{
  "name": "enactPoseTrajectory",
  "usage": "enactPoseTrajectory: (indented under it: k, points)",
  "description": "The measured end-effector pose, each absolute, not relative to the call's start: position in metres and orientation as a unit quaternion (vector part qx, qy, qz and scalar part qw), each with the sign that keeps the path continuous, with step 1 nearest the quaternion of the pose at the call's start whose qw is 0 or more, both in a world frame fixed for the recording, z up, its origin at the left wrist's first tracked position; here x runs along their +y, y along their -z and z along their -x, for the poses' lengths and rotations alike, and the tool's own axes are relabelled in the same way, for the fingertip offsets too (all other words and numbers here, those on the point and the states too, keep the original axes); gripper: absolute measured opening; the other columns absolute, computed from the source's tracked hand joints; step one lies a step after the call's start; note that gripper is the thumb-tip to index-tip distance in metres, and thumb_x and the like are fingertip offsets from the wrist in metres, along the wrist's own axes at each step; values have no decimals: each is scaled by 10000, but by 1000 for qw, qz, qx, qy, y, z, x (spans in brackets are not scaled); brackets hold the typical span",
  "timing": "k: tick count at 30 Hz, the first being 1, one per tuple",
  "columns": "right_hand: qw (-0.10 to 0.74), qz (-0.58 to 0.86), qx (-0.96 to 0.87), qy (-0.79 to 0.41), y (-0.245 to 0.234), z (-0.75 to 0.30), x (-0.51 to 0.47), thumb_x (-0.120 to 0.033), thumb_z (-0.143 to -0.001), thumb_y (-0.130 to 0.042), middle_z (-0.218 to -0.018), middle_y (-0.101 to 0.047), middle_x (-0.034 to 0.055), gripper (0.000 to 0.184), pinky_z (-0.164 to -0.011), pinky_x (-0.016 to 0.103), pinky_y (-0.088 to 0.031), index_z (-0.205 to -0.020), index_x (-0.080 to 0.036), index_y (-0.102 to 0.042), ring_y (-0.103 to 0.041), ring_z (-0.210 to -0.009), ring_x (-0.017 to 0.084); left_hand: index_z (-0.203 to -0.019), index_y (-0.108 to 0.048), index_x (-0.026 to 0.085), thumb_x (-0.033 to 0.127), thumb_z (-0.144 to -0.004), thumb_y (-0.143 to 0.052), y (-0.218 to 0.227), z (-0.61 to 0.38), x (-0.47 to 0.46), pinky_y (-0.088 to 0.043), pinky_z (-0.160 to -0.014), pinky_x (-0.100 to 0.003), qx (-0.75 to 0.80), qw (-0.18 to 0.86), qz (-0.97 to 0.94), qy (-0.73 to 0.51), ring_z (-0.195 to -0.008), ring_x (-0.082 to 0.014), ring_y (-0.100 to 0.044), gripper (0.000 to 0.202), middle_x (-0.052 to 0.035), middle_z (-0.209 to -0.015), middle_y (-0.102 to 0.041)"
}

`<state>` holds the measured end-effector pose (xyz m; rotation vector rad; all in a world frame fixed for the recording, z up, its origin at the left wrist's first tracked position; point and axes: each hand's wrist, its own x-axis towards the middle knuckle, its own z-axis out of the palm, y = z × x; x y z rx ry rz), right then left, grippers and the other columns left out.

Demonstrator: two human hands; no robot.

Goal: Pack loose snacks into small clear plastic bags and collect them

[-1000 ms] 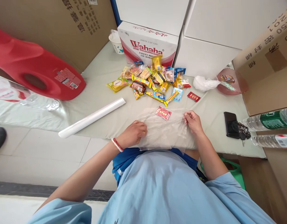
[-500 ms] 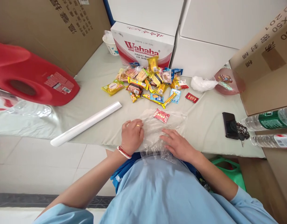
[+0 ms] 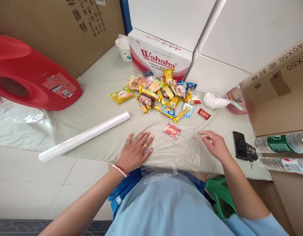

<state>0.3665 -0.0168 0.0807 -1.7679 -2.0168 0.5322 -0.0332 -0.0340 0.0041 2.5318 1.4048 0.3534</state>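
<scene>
A thin sheet of clear plastic film (image 3: 187,149) is spread on the cloth-covered table, its near edge crumpled against my shirt. My left hand (image 3: 136,150) lies flat at the film's left side, fingers apart. At the film's right edge, the thumb and forefinger of my right hand (image 3: 214,144) are pinched together on it. A red-and-pink snack packet (image 3: 172,130) lies on the film between my hands. Beyond it is a heap of small wrapped snacks (image 3: 163,93), with a dark red packet (image 3: 204,113) to its right.
A white roll (image 3: 84,136) lies left of my hand, near a big red jug (image 3: 35,75). Behind stand a Wahaba-style white-and-red water carton (image 3: 161,54) and a paper cup (image 3: 123,49). On the right are a phone (image 3: 240,146), keys (image 3: 251,152), bottles (image 3: 280,143) and a pink bowl (image 3: 241,105).
My left hand has flattened and shifted slightly left and down. My right hand has moved right, from over the film to its right edge, and the film is spread wider.
</scene>
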Motion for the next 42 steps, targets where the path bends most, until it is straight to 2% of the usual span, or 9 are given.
enactPoseTrajectory:
  k: [6, 10, 13, 16, 23, 27, 33, 37, 42]
  points:
    - [94, 689, -709, -121, -88, -254, 128, -571, -1042, -436, -1252, -731, 196, 572, -992, 500, -517, -1430, -167, -555, -692, -1154, 371, -1591, -444, 303, 514, -1051, -433, -4, 34, -36, -121, -1291, -639, 479, 110, -864, -107, -1559, -315, -376, 580, -106, -1692, -373]
    - [3, 746, -656, -111, -71, -210, 188, -638, -991, -510, -1322, -673, 289, 706, -997, 518, -507, -1436, -90, -500, -642, -1240, 409, -1601, -429, 284, 608, -1033, -419, -5, 36, -36, -88, -1301, -628, 474, 114, -867, -100, -1571, -314, -352, 654, -105, -1701, -356]
    - [22, 769, -630, -105, -65, -216, 196, -468, -904, -690, -1335, -672, 270, 640, -963, 479, -530, -1405, -102, -532, -650, -1213, 393, -1622, -390, 280, 711, -988, -424, -4, 37, -36, -25, -1302, -637, 467, 121, -871, -96, -1580, -330, -327, 767, -113, -1714, -326]
    - [86, 744, -658, -77, -73, -241, 175, -336, -840, -714, -1297, -697, 227, 629, -974, 495, -531, -1409, -126, -549, -653, -1182, 392, -1634, -366, 270, 791, -928, -457, -3, 39, -35, 33, -1292, -656, 458, 137, -874, -91, -1586, -356, -305, 882, -132, -1725, -291]
    - [210, 577, -786, -67, -102, -298, 59, -438, -874, -680, -1311, -679, 115, 611, -1016, 518, -512, -1445, -272, -538, -633, -1117, 322, -1645, -343, 242, 896, -791, -546, -5, 45, -29, 112, -1259, -682, 434, 188, -879, -66, -1603, -397, -238, 1094, -180, -1739, -224]
    - [184, 639, -745, -48, -88, -341, 34, -430, -852, -677, -1331, -677, 135, 619, -1000, 537, -509, -1435, -255, -561, -621, -1119, 342, -1641, -351, 248, 892, -807, -526, -6, 46, -29, 144, -1249, -677, 429, 201, -879, -60, -1608, -383, -232, 1069, -179, -1738, -223]
    - [31, 691, -719, -59, -77, -368, 81, -409, -797, -718, -1236, -692, 189, 534, -1055, 568, -465, -1277, -175, -693, -620, -1154, 385, -1638, -356, 259, 896, -812, -522, -2, 48, -29, 159, -1256, -651, 420, 195, -884, -68, -1605, -364, -250, 1056, -170, -1739, -224]
    - [54, 618, -784, 9, -89, -312, 141, -333, -934, -583, -1379, -626, 191, 517, -1136, 537, -397, -1416, -151, -613, -528, -1269, 376, -1637, -363, 273, 863, -821, -559, 1, 48, -29, 100, -1271, -660, 421, 172, -887, -75, -1592, -383, -273, 1025, -165, -1726, -277]
    - [-24, 597, -801, 33, -80, -255, 204, -135, -920, -513, -1564, -503, 178, 624, -1151, 534, -359, -1543, -134, -484, -395, -1396, 375, -1633, -370, 271, 865, -827, -542, 3, 47, -29, 62, -1282, -651, 419, 148, -893, -69, -1587, -372, -294, 1016, -159, -1722, -293]
